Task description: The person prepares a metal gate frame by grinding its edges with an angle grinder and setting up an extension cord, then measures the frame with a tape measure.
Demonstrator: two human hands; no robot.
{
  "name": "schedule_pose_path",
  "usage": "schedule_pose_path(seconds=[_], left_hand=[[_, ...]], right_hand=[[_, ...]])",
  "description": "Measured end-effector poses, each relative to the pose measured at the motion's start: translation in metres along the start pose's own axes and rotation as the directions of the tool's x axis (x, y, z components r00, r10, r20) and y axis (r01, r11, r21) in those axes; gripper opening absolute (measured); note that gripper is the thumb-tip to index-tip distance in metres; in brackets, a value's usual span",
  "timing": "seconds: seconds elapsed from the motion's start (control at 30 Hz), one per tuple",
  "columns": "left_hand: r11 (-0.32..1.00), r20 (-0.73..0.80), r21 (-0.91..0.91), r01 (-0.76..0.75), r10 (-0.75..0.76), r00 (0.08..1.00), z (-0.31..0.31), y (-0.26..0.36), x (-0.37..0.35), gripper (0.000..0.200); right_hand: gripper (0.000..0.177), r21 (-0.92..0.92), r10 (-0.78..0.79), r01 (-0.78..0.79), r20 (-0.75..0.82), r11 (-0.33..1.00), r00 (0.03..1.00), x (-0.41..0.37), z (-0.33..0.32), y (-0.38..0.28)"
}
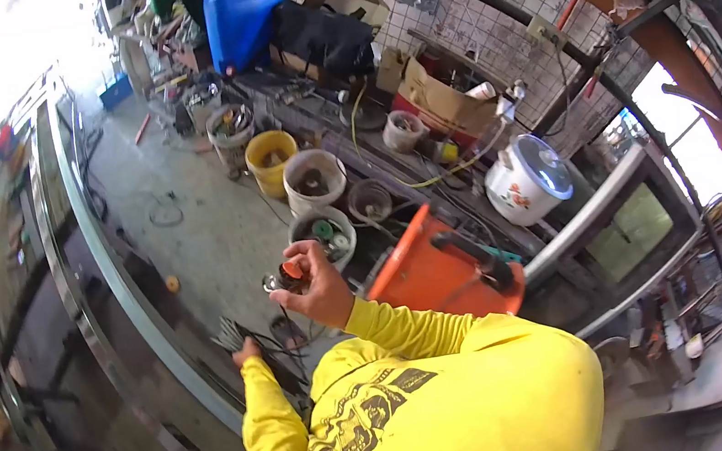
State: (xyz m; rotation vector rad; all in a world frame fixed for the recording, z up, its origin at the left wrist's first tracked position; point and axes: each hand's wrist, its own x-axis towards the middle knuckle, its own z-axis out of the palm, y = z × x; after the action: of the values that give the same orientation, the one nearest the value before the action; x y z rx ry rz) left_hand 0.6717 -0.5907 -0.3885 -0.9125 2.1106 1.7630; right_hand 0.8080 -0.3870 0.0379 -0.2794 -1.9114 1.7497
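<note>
My right hand (322,288) is raised in front of the buckets, its fingers closed on a small shiny metal piece with an orange part (293,271). Its exact kind is too small to make out. Lower and to the left, my left hand (248,351) grips a bundle of thin dark strands that looks like coiled cable (229,335). Part of that bundle is hidden behind the hand and sleeve. Just beyond my right hand stands a white bucket (295,231) with a green round item (322,229) in it.
Long metal frame bars (108,261) run along my left. An orange tub (402,257) is close on my right, near a flowered rice cooker (517,190). Ahead are a yellow bucket (260,161), several other pails and a blue jerrycan (236,26). A yellow hose (355,139) crosses the clutter.
</note>
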Motion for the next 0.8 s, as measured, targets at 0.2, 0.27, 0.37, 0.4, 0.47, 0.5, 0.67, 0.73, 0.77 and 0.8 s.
schedule_pose_path(seconds=[0.2, 0.27, 0.37, 0.4, 0.47, 0.5, 0.67, 0.73, 0.77, 0.8], left_hand=[[0.959, -0.041, 0.239, -0.155, 0.17, 0.985, 0.026, 0.14, 0.047, 0.038], [0.988, 0.128, 0.054, -0.148, 0.14, 0.982, 0.041, 0.181, 0.093, 0.041], [0.827, -0.056, 0.544, -0.141, 0.203, 0.978, 0.056, 0.246, 0.162, 0.064], [0.798, -0.076, 0.579, -0.166, 0.255, 0.964, 0.06, 0.28, 0.153, 0.066], [0.956, 0.202, 0.167, -0.24, 0.205, 0.958, 0.061, 0.283, 0.218, 0.058], [0.942, 0.142, 0.25, -0.225, 0.194, 0.971, 0.057, 0.297, 0.224, 0.057], [0.922, 0.217, 0.288, -0.258, 0.2, 0.956, 0.087, 0.362, 0.283, 0.062], [0.857, 0.199, 0.438, -0.272, 0.203, 0.959, 0.104, 0.36, 0.358, 0.067], [0.855, 0.22, 0.465, -0.23, 0.14, 0.966, 0.113, 0.368, 0.382, 0.07], [0.85, 0.241, 0.494, -0.185, 0.071, 0.968, 0.122, 0.375, 0.401, 0.074]], right_hand=[[0.026, 0.661, 0.138, -0.06, -0.066, 0.748, 0.988, 0.157, -0.01, 0.021], [0.025, 0.846, 0.083, 0.042, -0.101, 0.531, 0.991, 0.197, -0.032, 0.044], [0.041, 0.964, 0.269, 0.052, -0.124, 0.26, 0.955, 0.242, -0.072, 0.021], [0.041, 0.909, 0.162, 0.132, -0.21, 0.396, 0.964, 0.251, -0.089, 0.023], [0.04, 0.865, 0.139, 0.26, -0.348, 0.43, 0.927, 0.265, -0.112, 0.002], [0.04, 0.837, 0.124, 0.295, -0.39, 0.46, 0.913, 0.27, -0.123, -0.005], [0.033, 0.501, -0.129, 0.487, -0.59, 0.715, 0.797, 0.283, -0.196, -0.015], [0.036, 0.338, -0.271, 0.576, -0.635, 0.744, 0.723, 0.283, -0.225, -0.02], [0.034, 0.332, -0.26, 0.603, -0.679, 0.725, 0.687, 0.282, -0.234, -0.021], [0.034, 0.319, -0.248, 0.627, -0.72, 0.71, 0.648, 0.286, -0.241, -0.025]])
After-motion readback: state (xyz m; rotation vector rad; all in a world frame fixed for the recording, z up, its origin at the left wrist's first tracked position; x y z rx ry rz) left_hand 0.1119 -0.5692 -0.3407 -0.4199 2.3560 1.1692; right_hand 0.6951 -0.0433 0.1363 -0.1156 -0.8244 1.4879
